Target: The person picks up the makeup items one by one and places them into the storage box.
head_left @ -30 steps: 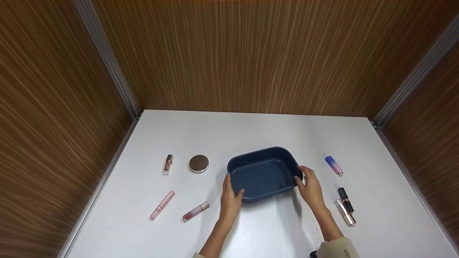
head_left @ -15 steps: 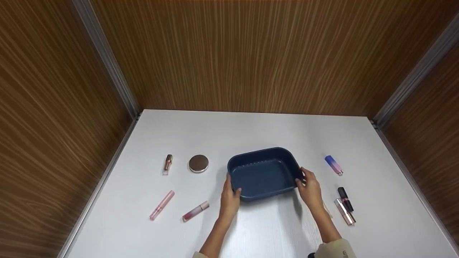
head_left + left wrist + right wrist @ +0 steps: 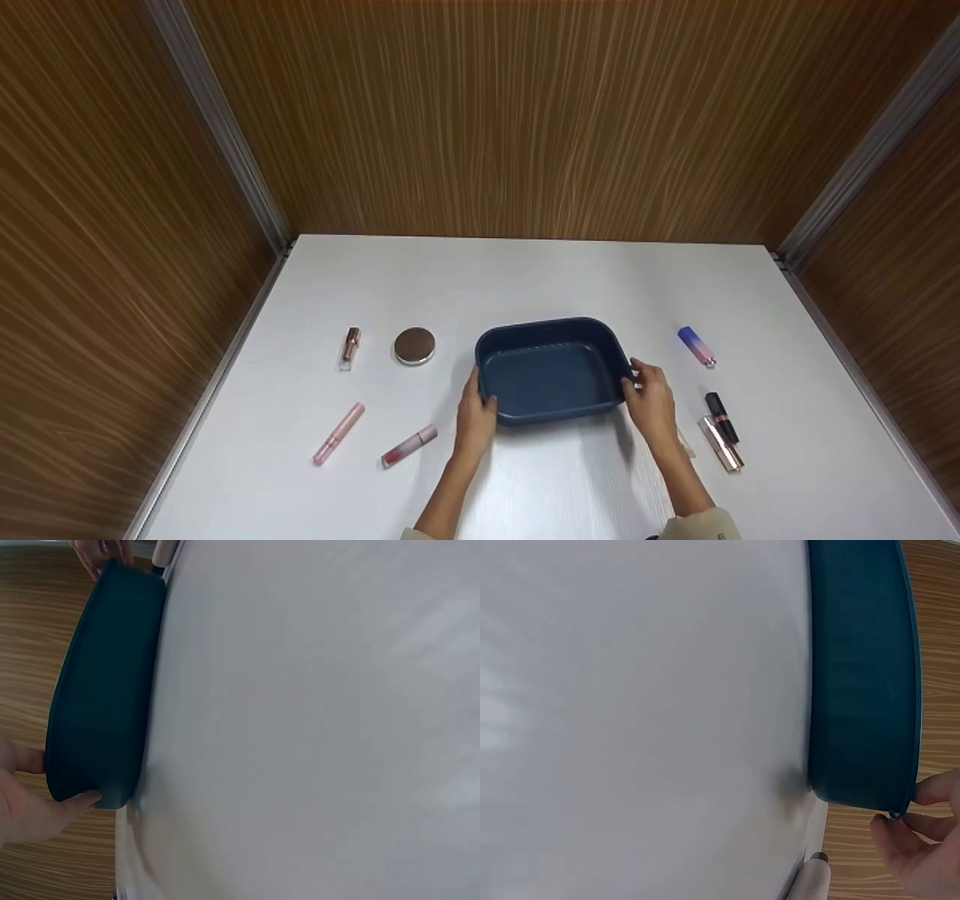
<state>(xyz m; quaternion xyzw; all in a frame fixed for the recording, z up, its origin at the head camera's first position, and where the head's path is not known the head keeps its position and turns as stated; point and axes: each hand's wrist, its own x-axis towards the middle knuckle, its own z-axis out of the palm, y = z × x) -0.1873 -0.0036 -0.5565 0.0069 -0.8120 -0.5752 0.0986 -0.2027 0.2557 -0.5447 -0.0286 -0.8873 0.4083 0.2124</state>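
Observation:
Both hands hold a dark blue rectangular basin (image 3: pixel 551 414) with rounded corners, and nothing lies inside it. At its left end, my left hand (image 3: pixel 475 426) grips the wall, thumb toward the near corner and fingers along the side. My right hand (image 3: pixel 651 405) pinches the rim near the right end; its thumb and fingertips show at the rim in the right wrist view. From the left wrist view, the basin's side (image 3: pixel 105 690) stands close over the white table, with my left thumb and a finger on its end.
Left of the basin lie a brown round compact (image 3: pixel 414 346), a small lipstick (image 3: pixel 349 349), a pink tube (image 3: pixel 339 434) and a lip gloss tube (image 3: pixel 409 446). To the right lie a blue-pink tube (image 3: pixel 697 346), a black tube (image 3: pixel 721 417) and a rose-gold tube (image 3: pixel 721 444). Wood-grain panels (image 3: pixel 525 120) enclose the table.
The basin has turned slightly clockwise, its right end coming nearer, so its long side now runs straighter across. Both hands have stayed on it, shifting slightly along with it.

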